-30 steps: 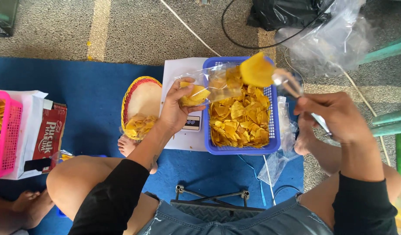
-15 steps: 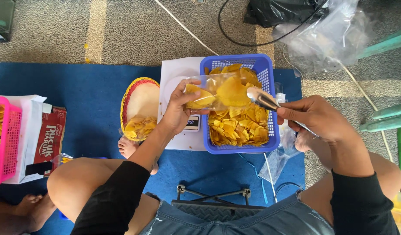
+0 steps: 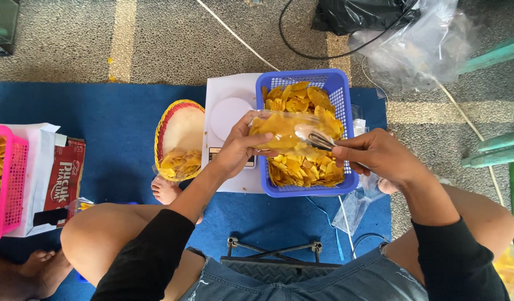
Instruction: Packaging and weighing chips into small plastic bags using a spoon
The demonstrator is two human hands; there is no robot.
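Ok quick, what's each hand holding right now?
Left hand: closed on a clear plastic bag of yellow chips.
Right hand: closed on metal tongs, whose tips reach into the bag's mouth.

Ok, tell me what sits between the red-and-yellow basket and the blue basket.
In the head view, a white scale with a round platform stands between the red-and-yellow basket and the blue basket. The left hand, holding a clear bag of chips, covers its near part.
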